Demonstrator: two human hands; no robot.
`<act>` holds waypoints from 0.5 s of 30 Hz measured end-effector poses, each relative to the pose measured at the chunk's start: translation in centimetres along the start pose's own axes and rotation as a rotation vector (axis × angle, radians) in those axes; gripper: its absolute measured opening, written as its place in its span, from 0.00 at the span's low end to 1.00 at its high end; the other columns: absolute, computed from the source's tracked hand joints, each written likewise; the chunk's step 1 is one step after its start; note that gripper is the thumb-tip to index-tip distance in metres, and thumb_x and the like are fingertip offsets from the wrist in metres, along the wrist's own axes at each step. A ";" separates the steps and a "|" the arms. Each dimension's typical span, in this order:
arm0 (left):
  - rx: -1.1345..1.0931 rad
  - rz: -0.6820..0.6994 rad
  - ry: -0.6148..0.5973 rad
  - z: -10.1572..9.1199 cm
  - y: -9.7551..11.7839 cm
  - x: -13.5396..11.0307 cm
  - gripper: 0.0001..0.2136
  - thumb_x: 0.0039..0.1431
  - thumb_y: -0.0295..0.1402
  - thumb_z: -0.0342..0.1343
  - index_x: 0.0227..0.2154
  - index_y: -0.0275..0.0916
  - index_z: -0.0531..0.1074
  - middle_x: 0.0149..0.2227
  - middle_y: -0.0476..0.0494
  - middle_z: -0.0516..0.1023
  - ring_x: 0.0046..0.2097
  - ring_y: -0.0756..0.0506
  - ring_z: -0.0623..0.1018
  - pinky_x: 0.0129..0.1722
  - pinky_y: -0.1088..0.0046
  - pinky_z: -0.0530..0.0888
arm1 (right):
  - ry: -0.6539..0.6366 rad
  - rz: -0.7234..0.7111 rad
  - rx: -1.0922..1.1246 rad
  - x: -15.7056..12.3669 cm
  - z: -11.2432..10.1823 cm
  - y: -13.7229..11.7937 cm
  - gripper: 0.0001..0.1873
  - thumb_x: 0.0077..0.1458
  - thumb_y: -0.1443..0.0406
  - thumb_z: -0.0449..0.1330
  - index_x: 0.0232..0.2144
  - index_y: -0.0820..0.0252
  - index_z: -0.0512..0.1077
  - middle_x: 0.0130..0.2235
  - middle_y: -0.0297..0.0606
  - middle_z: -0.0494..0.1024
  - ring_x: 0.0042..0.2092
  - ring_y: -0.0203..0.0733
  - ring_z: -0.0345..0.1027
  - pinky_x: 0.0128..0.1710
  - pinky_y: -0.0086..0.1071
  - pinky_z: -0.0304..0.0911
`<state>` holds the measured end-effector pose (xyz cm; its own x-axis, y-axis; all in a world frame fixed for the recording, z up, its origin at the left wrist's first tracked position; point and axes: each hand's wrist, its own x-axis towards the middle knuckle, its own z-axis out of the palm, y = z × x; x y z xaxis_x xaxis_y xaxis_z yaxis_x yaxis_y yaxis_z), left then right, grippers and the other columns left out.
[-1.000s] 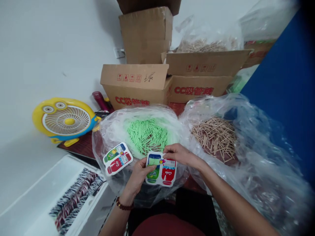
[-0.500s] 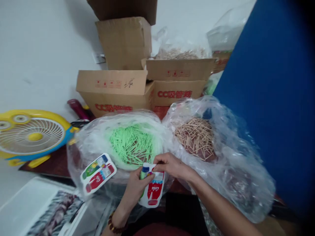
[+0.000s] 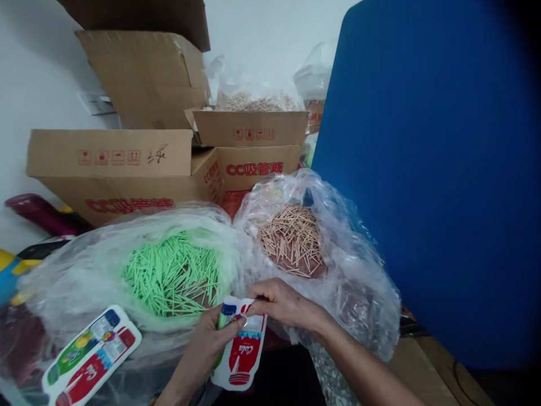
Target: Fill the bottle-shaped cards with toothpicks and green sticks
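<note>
My left hand (image 3: 207, 344) grips the side of a printed bottle-shaped packet (image 3: 242, 354) marked with a red cola bottle, folded so its green half is mostly hidden. My right hand (image 3: 282, 305) pinches the packet's top edge with fingers pressed together. Just beyond the hands lies a clear plastic bag of green sticks (image 3: 173, 274). To its right is a second clear bag of tan sticks (image 3: 291, 238). Another flat packet (image 3: 91, 357) with green and red bottles rests on the plastic at the lower left.
Cardboard boxes with red lettering (image 3: 112, 169) stand behind the bags, one (image 3: 249, 127) holding more tan sticks in plastic. A large blue panel (image 3: 426, 169) fills the right side. A dark red object (image 3: 42, 214) and part of a yellow-blue fan (image 3: 10, 273) sit at the left.
The view has swung to the right, so the fan and white tray slid out at the left. The packet went from flat and open to folded, held nearer the tan-stick bag.
</note>
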<state>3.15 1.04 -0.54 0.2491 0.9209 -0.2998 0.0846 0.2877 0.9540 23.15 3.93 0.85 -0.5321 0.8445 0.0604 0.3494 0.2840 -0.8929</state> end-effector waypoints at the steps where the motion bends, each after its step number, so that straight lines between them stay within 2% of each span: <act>1: -0.007 -0.015 -0.005 0.1 -0.1 0.2 0.11 0.45 0.38 0.65 0.25 0.35 0.74 0.23 0.49 0.77 0.25 0.48 0.73 0.27 0.76 0.70 | 0.007 -0.003 0.013 -0.1 -0.1 0.2 0.11 0.55 0.59 0.61 0.30 0.61 0.75 0.26 0.28 0.72 0.29 0.31 0.63 0.27 0.22 0.53; 6: 0.096 -0.012 -0.045 0.3 -0.7 1.1 0.10 0.47 0.37 0.64 0.29 0.35 0.75 0.26 0.46 0.79 0.27 0.47 0.74 0.29 0.74 0.71 | 0.034 -0.003 -0.045 -0.3 -0.7 0.8 0.14 0.56 0.58 0.59 0.25 0.62 0.73 0.23 0.28 0.68 0.26 0.30 0.60 0.26 0.23 0.50; 11: 0.156 0.032 -0.048 0.8 -0.4 2.2 0.10 0.48 0.38 0.62 0.23 0.35 0.74 0.22 0.49 0.74 0.25 0.49 0.70 0.27 0.77 0.68 | 0.000 0.001 -0.128 -0.1 -1.5 1.5 0.15 0.58 0.58 0.58 0.24 0.61 0.73 0.22 0.27 0.67 0.26 0.30 0.59 0.25 0.23 0.49; 13: 0.136 0.016 -0.055 0.8 -0.4 2.5 0.12 0.47 0.39 0.63 0.21 0.35 0.72 0.20 0.50 0.72 0.24 0.50 0.68 0.25 0.77 0.66 | -0.029 0.003 -0.138 0.0 -2.9 2.2 0.15 0.60 0.57 0.55 0.28 0.60 0.74 0.24 0.28 0.70 0.27 0.31 0.62 0.26 0.23 0.52; 15: 0.109 -0.026 -0.073 0.5 -0.6 2.6 0.13 0.48 0.40 0.63 0.21 0.35 0.72 0.20 0.50 0.72 0.24 0.50 0.68 0.25 0.78 0.66 | -0.001 0.046 -0.222 0.1 -5.1 3.3 0.15 0.63 0.59 0.50 0.33 0.59 0.73 0.29 0.30 0.74 0.30 0.33 0.65 0.29 0.23 0.55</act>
<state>4.22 3.14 -1.87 0.3147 0.8906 -0.3282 0.1953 0.2777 0.9406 28.17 7.29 0.20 -0.5124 0.8585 0.0208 0.5345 0.3378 -0.7747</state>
